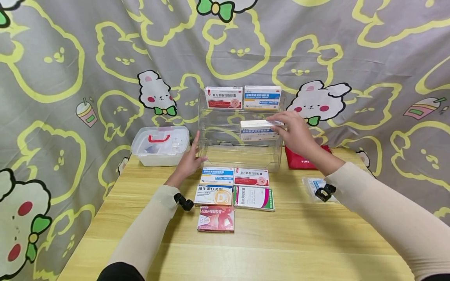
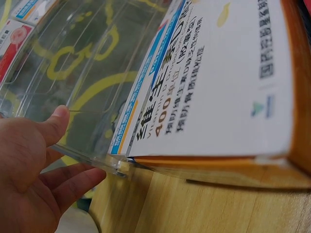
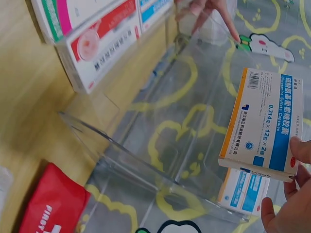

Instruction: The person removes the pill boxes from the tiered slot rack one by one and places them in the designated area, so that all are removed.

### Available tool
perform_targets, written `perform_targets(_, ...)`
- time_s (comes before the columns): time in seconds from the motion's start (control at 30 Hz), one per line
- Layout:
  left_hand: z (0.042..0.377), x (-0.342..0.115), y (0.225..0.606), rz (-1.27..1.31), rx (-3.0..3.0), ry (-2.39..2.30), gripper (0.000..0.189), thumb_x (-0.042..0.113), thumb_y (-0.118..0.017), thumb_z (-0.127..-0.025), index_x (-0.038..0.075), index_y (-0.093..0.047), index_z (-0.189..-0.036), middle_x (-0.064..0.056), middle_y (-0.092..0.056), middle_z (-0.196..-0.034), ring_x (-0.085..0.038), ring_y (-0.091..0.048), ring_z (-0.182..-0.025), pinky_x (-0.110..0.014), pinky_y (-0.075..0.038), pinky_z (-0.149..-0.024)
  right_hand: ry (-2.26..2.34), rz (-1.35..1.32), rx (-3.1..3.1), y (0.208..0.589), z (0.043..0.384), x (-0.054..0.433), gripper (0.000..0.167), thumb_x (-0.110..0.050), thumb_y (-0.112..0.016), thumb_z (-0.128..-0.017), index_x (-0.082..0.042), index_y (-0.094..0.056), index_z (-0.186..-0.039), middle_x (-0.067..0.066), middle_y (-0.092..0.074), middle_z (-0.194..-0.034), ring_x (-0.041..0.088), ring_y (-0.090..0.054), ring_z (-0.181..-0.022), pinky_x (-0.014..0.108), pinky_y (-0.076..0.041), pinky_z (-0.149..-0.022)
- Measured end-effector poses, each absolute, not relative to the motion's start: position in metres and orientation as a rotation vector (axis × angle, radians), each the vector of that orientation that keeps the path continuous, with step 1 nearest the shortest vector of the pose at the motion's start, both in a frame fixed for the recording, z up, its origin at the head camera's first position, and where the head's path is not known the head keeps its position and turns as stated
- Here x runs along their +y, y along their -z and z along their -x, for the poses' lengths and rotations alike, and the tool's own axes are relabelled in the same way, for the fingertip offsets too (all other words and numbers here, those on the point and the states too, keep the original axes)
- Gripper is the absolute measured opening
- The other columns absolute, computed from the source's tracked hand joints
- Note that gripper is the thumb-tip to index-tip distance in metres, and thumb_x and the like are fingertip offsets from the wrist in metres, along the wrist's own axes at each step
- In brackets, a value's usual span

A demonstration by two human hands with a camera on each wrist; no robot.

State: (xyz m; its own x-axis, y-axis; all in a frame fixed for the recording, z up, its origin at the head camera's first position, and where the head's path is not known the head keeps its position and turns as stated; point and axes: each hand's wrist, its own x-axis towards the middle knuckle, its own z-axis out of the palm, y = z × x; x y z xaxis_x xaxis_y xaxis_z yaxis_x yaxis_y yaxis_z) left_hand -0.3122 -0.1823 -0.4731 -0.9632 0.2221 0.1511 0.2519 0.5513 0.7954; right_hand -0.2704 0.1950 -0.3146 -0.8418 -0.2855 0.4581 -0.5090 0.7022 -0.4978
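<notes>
My right hand [image 1: 294, 130] pinches a white-and-blue glucosamine capsule box [image 1: 258, 131] by its right end, in front of the clear tiered rack [image 1: 242, 156]. The right wrist view shows the thumb on the box's printed face [image 3: 265, 121]. With fingers extended, my left hand [image 1: 190, 159] rests against the rack's left side; in the left wrist view the thumb [image 2: 59, 116] is spread apart from the other fingers. On the top tier stand a red-and-white capsule box [image 1: 224, 97] and another white-and-blue box [image 1: 262, 97].
Before the rack lie a blue-and-white box [image 1: 217, 175], a red-and-white box [image 1: 251, 177], a vitamin D box [image 1: 213, 195], a green-and-purple-edged box [image 1: 254, 198] and a pink-red box [image 1: 216, 219]. A lidded plastic case [image 1: 159, 146] stands left; a red pouch [image 1: 295, 159] and clear packet [image 1: 314, 187] lie right.
</notes>
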Motion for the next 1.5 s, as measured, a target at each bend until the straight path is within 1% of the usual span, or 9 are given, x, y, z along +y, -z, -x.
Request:
perform_targets(0.27,0.312,-0.182,0.473,0.434,-2.733,1.430,0.111,0.007,-0.068,-0.100,0.056,0.013,-0.159,-0.030,-0.030,-0.162,-0.041,-0.043,-0.145,-0.030,-0.044,-0.053,-0.884,-0.685,-2.552,0.336,0.250,0.191,0.029,-0.006,-0.074,-0.095,-0.011,-0.076,-0.124,0.012,-0.070,-0.126,0.032,-0.055,-0.120,0.053,-0.047,-0.097)
perform_targets(0.33,0.312,-0.182,0.473,0.434,-2.731,1.429,0.111,0.007,-0.068,-0.100,0.056,0.013,-0.158,-0.031,-0.031,-0.162,-0.041,-0.044,-0.144,-0.030,-0.044,-0.053,-0.889,-0.698,-2.561,0.342,0.245,0.190,0.030,-0.006,-0.075,-0.095,-0.011,-0.076,-0.124,0.012,-0.070,-0.125,0.032,-0.056,-0.118,0.052,-0.047,-0.095)
perform_targets(0.53,0.312,-0.182,0.474,0.432,-2.731,1.420,0.110,0.008,-0.068,-0.100,0.055,0.013,-0.159,-0.033,-0.032,-0.160,-0.043,-0.046,-0.142,-0.031,-0.044,-0.054,-0.955,-0.724,-2.610,0.359,0.228,0.188,0.030,-0.006,-0.074,-0.095,-0.012,-0.076,-0.124,0.010,-0.070,-0.126,0.029,-0.056,-0.117,0.051,-0.049,-0.095)
perform_targets(0.87,0.312,-0.181,0.475,0.420,-2.738,1.406,0.111,0.009,-0.069,-0.100,0.055,0.012,-0.159,-0.027,-0.027,-0.165,-0.043,-0.040,-0.146,-0.032,-0.048,-0.056,-1.012,-0.744,-2.697,0.392,0.201,0.188,0.030,-0.007,-0.074,-0.095,-0.012,-0.076,-0.125,0.008,-0.071,-0.123,0.028,-0.061,-0.117,0.052,-0.053,-0.097)
perform_targets(1.03,0.312,-0.182,0.475,0.424,-2.743,1.402,0.111,0.008,-0.068,-0.100,0.056,0.013,-0.159,-0.029,-0.029,-0.163,-0.043,-0.042,-0.145,-0.030,-0.046,-0.055,-1.024,-0.746,-2.747,0.411,0.190,0.189,0.029,-0.007,-0.073,-0.096,-0.012,-0.076,-0.125,0.009,-0.071,-0.124,0.029,-0.062,-0.118,0.052,-0.054,-0.098)
perform_targets(1.23,0.312,-0.181,0.474,0.401,-2.748,1.400,0.111,0.009,-0.069,-0.100,0.056,0.013,-0.159,-0.029,-0.031,-0.162,-0.043,-0.042,-0.145,-0.032,-0.048,-0.056,-1.039,-0.778,-2.772,0.430,0.179,0.192,0.028,-0.007,-0.073,-0.096,-0.010,-0.076,-0.124,0.009,-0.072,-0.123,0.032,-0.064,-0.117,0.053,-0.053,-0.099)
perform_targets(1.3,0.312,-0.181,0.475,0.394,-2.748,1.398,0.111,0.009,-0.069,-0.099,0.057,0.012,-0.159,-0.030,-0.032,-0.162,-0.043,-0.043,-0.144,-0.032,-0.048,-0.056,-1.035,-0.788,-2.779,0.436,0.175,0.193,0.028,-0.006,-0.072,-0.096,-0.009,-0.076,-0.124,0.010,-0.072,-0.121,0.032,-0.065,-0.116,0.054,-0.052,-0.099)
perform_targets(1.37,0.313,-0.181,0.475,0.390,-2.748,1.397,0.111,0.009,-0.069,-0.099,0.057,0.012,-0.158,-0.031,-0.033,-0.161,-0.044,-0.048,-0.141,-0.032,-0.048,-0.056,-1.034,-0.806,-2.793,0.442,0.172,0.193,0.027,-0.005,-0.072,-0.096,-0.008,-0.077,-0.123,0.010,-0.073,-0.120,0.033,-0.065,-0.115,0.055,-0.052,-0.099)
perform_targets(1.5,0.313,-0.182,0.475,0.392,-2.749,1.403,0.112,0.010,-0.069,-0.100,0.059,0.013,-0.157,-0.034,-0.035,-0.158,-0.044,-0.061,-0.126,-0.031,-0.046,-0.054,-1.063,-0.802,-2.869,0.452,0.164,0.194,0.025,-0.008,-0.071,-0.097,-0.009,-0.077,-0.122,0.008,-0.073,-0.121,0.030,-0.065,-0.116,0.054,-0.051,-0.101)
